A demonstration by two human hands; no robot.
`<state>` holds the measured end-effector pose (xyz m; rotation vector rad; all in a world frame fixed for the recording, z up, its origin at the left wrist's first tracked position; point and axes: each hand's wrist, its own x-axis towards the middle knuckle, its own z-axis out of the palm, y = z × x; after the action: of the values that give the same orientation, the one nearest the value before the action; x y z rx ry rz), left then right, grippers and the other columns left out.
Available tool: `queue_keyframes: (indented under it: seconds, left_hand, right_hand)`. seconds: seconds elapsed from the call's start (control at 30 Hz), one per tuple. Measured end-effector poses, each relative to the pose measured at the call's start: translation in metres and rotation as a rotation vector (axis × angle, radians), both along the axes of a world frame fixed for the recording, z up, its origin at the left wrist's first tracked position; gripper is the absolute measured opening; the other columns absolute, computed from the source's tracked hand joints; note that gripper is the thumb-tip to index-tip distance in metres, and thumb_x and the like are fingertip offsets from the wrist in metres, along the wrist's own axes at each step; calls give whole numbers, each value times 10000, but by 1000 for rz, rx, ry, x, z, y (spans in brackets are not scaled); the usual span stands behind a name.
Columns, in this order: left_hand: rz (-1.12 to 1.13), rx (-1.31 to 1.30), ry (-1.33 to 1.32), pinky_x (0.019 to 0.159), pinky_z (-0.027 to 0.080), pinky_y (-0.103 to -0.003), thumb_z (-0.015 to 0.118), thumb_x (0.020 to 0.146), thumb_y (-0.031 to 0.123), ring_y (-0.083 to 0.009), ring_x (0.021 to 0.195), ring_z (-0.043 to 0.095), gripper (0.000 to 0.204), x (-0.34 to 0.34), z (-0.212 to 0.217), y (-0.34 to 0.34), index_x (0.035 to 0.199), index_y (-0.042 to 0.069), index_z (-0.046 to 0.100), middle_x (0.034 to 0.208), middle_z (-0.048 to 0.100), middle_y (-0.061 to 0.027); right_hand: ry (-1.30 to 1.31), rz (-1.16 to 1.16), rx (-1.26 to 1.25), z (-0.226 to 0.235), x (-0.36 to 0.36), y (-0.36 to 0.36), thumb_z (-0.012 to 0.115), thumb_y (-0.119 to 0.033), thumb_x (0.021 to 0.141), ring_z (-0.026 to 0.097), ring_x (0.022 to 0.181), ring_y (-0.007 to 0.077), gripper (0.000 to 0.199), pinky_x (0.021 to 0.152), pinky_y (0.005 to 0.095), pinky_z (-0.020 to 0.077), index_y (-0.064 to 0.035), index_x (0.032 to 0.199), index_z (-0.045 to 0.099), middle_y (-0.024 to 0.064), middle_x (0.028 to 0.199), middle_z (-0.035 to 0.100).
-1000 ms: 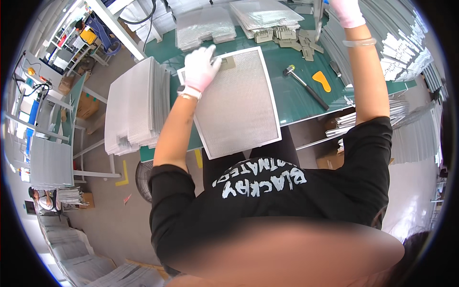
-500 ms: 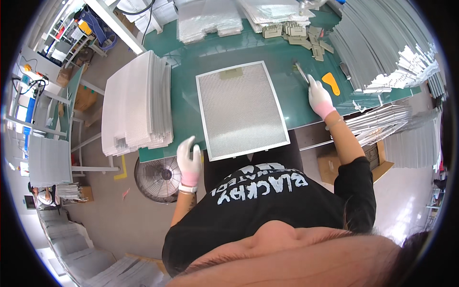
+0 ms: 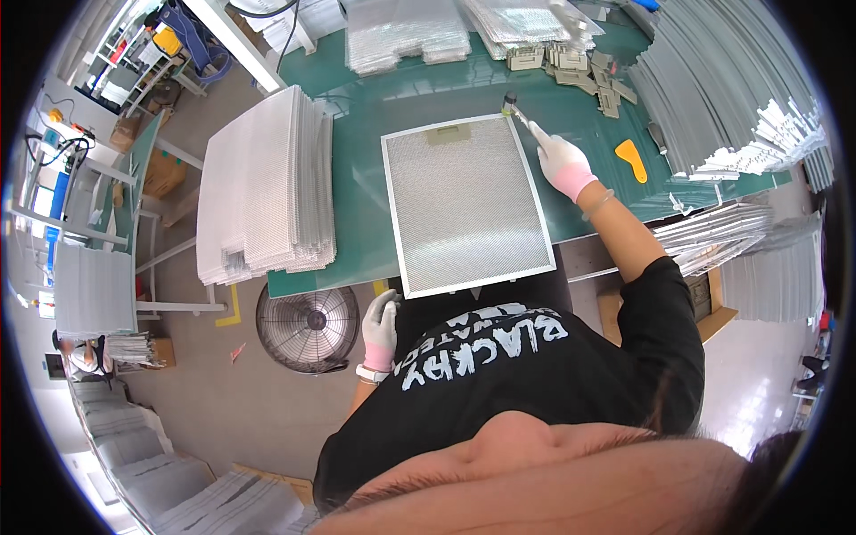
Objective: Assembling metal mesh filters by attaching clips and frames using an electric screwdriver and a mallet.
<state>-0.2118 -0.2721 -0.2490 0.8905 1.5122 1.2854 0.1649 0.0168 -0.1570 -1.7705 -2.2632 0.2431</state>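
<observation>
Across the green bench [image 3: 361, 205], the far stack [image 3: 406, 36] runs out of view; your mesh panel [image 3: 468, 214] sits centre, overhanging the near edge. Your right hand [image 3: 563, 165] is closed round the hammer [image 3: 511, 104], masking its handle. Your left hand [image 3: 381, 325] curls near the panel's near-left corner; whether it's gripping, can't tell.

head cam: wide fisheye, worn up top | aimed steeply down over glossy green flat surface [image 3: 361, 205] | pretty near, black short-sleeved shirt [image 3: 553, 383] hogging lower middle
</observation>
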Motion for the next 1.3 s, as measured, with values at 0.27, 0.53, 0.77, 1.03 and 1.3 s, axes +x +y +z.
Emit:
queue_keyframes:
  seconds: [0.27, 0.53, 0.77, 1.03, 1.3]
  left_hand:
    - [-114, -95, -52, 818, 523, -283, 458, 1031, 138, -174, 924, 672, 328, 18, 11, 13, 1271, -43, 588, 1098, 686, -117]
    - [-141, -138, -368, 760, 567, -317, 390, 1080, 224, -250, 881, 694, 418, 14, 12, -7, 1345, -91, 461, 1053, 680, -206]
    - [-117, -63, -529, 824, 557, -333, 434, 1062, 215, -266, 967, 685, 410, 19, 19, -1, 1352, -73, 469, 1118, 672, -210]
    - [-181, 69, -789, 1003, 490, -400, 488, 1033, 170, -318, 1189, 596, 448, 26, 16, 12, 1411, -59, 410, 1318, 575, -232]
    - [-374, 96, -894, 1149, 359, -469, 480, 1035, 163, -368, 1382, 427, 539, 37, 22, 20, 1489, -63, 297, 1506, 385, -264]
  right_hand:
    - [308, 276, 231, 36, -113, 5, 496, -141, 958, 623, 950, 388, 558, 848, 465, 514, -176, 1500, 368, 203, 1024, 618]
    - [118, 368, -39, 13, -181, 14, 464, -165, 983, 654, 867, 379, 528, 769, 489, 534, -212, 1502, 381, 186, 1019, 636]
    - [57, 369, -26, 8, -174, 6, 473, -169, 980, 643, 849, 371, 508, 778, 479, 527, -212, 1483, 412, 179, 950, 620]
    - [372, 464, 54, 44, -125, -53, 505, -70, 929, 625, 889, 362, 539, 811, 446, 500, -127, 1463, 459, 189, 953, 624]
    - [460, 600, 39, 44, -97, -128, 566, -36, 894, 632, 832, 349, 527, 763, 418, 514, -59, 1416, 502, 179, 906, 623]
